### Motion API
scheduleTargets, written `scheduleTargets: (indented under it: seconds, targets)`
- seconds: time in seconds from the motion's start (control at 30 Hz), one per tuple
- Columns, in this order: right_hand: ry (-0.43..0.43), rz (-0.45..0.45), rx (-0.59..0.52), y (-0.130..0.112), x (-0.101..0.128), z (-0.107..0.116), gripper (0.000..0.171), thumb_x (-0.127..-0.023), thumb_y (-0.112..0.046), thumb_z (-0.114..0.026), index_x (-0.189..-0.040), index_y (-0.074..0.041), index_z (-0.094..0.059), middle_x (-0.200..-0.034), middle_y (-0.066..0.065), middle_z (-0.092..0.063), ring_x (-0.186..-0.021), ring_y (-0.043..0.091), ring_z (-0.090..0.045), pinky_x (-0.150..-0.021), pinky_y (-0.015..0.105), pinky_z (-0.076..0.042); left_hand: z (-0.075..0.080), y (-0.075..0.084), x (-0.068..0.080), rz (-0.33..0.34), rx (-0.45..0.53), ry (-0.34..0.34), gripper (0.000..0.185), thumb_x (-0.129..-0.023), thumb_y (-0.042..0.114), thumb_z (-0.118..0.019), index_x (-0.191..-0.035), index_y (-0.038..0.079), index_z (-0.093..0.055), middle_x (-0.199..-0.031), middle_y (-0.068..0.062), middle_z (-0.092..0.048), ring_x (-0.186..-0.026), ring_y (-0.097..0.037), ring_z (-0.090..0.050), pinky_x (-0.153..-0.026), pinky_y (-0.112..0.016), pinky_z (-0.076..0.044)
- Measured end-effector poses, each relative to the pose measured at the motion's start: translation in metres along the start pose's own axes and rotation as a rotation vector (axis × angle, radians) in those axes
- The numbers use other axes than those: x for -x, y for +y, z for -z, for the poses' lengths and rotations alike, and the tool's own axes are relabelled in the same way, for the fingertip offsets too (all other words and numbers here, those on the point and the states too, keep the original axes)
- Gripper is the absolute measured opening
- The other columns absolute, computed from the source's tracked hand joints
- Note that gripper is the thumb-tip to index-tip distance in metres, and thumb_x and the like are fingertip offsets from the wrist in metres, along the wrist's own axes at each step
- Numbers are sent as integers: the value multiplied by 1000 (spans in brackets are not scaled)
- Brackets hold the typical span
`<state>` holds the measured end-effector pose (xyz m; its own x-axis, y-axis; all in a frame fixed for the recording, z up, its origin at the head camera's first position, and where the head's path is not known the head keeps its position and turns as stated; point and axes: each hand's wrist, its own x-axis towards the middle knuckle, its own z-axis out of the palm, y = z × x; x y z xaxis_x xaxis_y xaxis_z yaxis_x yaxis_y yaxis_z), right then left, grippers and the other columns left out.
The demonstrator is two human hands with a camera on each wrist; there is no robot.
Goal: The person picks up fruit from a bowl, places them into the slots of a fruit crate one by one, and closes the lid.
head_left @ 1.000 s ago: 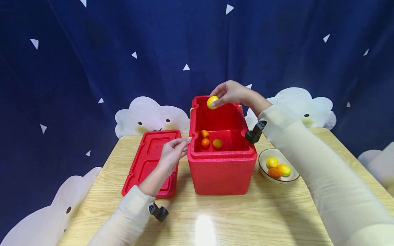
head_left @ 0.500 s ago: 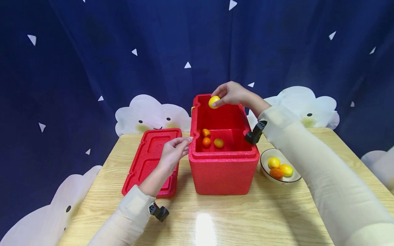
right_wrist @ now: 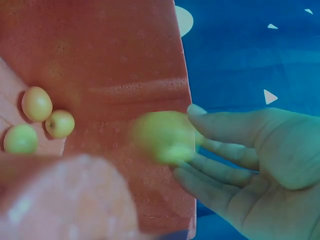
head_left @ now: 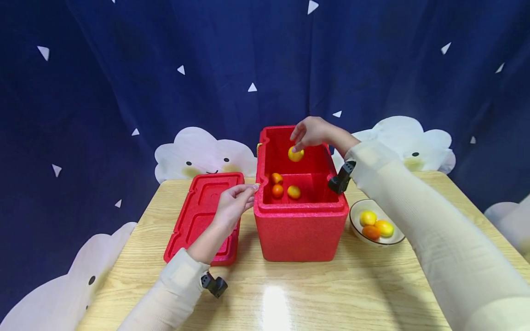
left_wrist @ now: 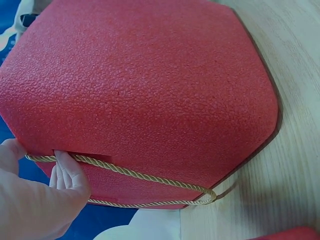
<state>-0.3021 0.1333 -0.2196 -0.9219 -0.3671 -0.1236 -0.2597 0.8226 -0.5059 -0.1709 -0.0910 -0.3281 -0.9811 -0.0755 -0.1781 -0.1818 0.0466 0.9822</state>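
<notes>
A red foam box point(head_left: 300, 230) stands open in the middle of the table. My right hand point(head_left: 299, 140) hovers over its far side with the fingers spread. A yellow fruit point(head_left: 296, 154) hangs just under the fingertips, free of them, and it is blurred in the right wrist view point(right_wrist: 162, 136) beside the open palm point(right_wrist: 200, 145). Three small orange and yellow fruits point(head_left: 283, 188) lie on the box floor. My left hand point(head_left: 248, 193) is at the box's left rim. There its fingers point(left_wrist: 60, 167) curl round the rope handle point(left_wrist: 150, 177).
The box's red lid point(head_left: 203, 216) lies flat on the wooden table point(head_left: 290, 294), left of the box. A white bowl point(head_left: 353, 219) holding three fruits point(head_left: 374, 224) sits right of the box. A dark blue curtain hangs behind.
My right hand has let go of the yellow fruit, which now drops inside the box below the fingers. The left hand has stayed on the rope.
</notes>
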Motion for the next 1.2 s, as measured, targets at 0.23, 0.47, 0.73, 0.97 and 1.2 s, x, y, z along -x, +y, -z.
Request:
scheduleTargets:
  seconds: [0.23,0.47,0.73,0.97,1.2]
  targets:
    - [-2,-31,-53,7,-2,0,40,-82,-15,-74,-117,-1,-63,-118,20,-67,-102,28,-63,-99,40,-53,-2,0,-2,-4,2,3,33,-92,25,-63,-116,2,-64,-106,-10,-70,-79,-7,-67,-95,-36,-56]
    - [22,10,-123,-11,14,11,43,-82,-17,-74,-122,-7,-61,-123,16,-66,-106,29,-65,-96,40,-55,-1,0,-2,5,2,2,33,-92,24,-63,-116,2,-64,-106,-9,-69,-79,-7,-66,-94,-34,-56]
    - [90,82,-156,-16,46,33,43,-82,-23,-74,-121,-9,-62,-123,15,-66,-107,28,-67,-96,40,-55,1,3,-2,-7,-3,4,33,-92,25,-63,-117,3,-64,-109,-12,-69,-82,-8,-68,-91,-30,-57]
    - [130,122,-173,17,77,24,36,-84,-19,-73,-117,-7,-65,-115,15,-69,-99,23,-69,-89,38,-58,2,0,-3,-1,-5,12,34,-92,26,-63,-117,4,-64,-111,-12,-69,-83,-8,-68,-90,-29,-57]
    - [158,120,-173,67,100,7,34,-83,-16,-74,-114,-5,-66,-107,14,-71,-90,18,-69,-74,19,-58,1,0,-2,-10,3,20,33,-92,26,-63,-116,3,-64,-109,-11,-69,-82,-9,-67,-91,-30,-57]
